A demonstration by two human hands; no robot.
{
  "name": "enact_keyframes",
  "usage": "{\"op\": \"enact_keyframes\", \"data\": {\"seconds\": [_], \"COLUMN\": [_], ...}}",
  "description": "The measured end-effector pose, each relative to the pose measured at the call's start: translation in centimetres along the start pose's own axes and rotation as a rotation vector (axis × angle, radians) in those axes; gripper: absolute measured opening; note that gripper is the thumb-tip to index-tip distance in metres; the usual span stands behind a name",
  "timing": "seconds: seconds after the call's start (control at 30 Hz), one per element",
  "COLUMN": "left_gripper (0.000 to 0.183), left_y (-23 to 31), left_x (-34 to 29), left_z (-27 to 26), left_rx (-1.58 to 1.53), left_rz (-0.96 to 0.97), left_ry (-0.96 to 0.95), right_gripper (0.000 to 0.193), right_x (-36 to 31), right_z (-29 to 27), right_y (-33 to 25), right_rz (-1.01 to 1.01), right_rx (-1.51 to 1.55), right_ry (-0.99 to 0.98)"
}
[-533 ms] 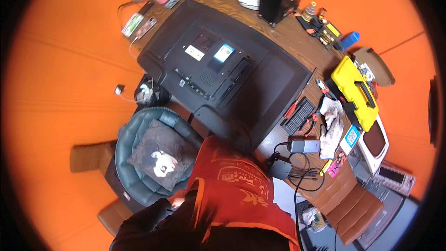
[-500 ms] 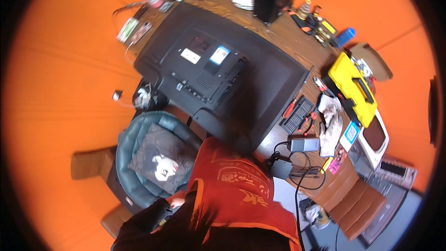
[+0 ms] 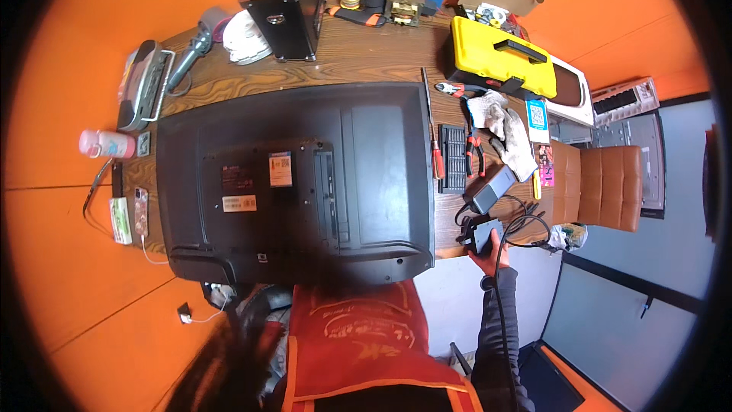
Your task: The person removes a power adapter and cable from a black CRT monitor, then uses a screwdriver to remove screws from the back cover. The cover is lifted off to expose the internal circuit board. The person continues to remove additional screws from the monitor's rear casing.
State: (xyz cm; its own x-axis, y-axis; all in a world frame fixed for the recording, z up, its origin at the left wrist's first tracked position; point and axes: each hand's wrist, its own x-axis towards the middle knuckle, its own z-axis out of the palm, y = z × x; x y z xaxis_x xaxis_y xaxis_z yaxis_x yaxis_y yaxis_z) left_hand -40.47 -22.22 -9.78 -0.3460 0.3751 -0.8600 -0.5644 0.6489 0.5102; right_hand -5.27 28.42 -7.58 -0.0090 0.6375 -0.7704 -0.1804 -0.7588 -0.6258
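At the table's right front edge, my right hand [image 3: 488, 257] grips the near side of a small dark grey box [image 3: 482, 234] with black cable around it; some fingers are hidden beneath. A dark, blurred sleeve [image 3: 217, 362] shows at lower left, but my left hand cannot be seen. In front of me a large flat-screen television [image 3: 374, 160] lies face down, its back panel with labels and a port strip facing up. Just beyond the small box sits a grey rectangular power adapter [image 3: 490, 188].
Right of the television are a red-handled screwdriver [image 3: 437, 160], a black bit case [image 3: 452, 159], red-handled pliers [image 3: 474, 154], work gloves [image 3: 512, 141] and a yellow toolbox [image 3: 499, 57]. A black speaker box [image 3: 286, 19] stands at the back. A pink bottle [image 3: 107, 144] and phone [image 3: 141, 210] are left.
The view has swung to the right and levelled, so the television now looks nearly straight. My right hand has come into view on the small dark box; my left hand has dropped from sight.
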Motion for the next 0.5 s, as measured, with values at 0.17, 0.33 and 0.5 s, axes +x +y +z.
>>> {"op": "enact_keyframes", "data": {"seconds": [0.17,0.33,0.5], "left_gripper": [0.018,0.029,0.043], "left_y": [4.3,2.0,-4.5], "left_x": [1.6,2.8,4.0], "left_z": [-0.5,-3.8,-7.2], "left_rx": [0.330,0.793,1.051], "left_rz": [0.017,0.021,-0.097], "left_ry": [-0.068,-0.091,0.044], "right_gripper": [0.069,0.072,0.070], "right_x": [-0.8,-2.6,-1.8], "right_z": [1.2,-1.9,-8.7], "right_y": [1.3,5.8,20.0], "right_rz": [-0.066,-0.203,-0.182], "right_rx": [0.089,0.009,-0.641], "right_ry": [0.427,0.481,0.637]}}
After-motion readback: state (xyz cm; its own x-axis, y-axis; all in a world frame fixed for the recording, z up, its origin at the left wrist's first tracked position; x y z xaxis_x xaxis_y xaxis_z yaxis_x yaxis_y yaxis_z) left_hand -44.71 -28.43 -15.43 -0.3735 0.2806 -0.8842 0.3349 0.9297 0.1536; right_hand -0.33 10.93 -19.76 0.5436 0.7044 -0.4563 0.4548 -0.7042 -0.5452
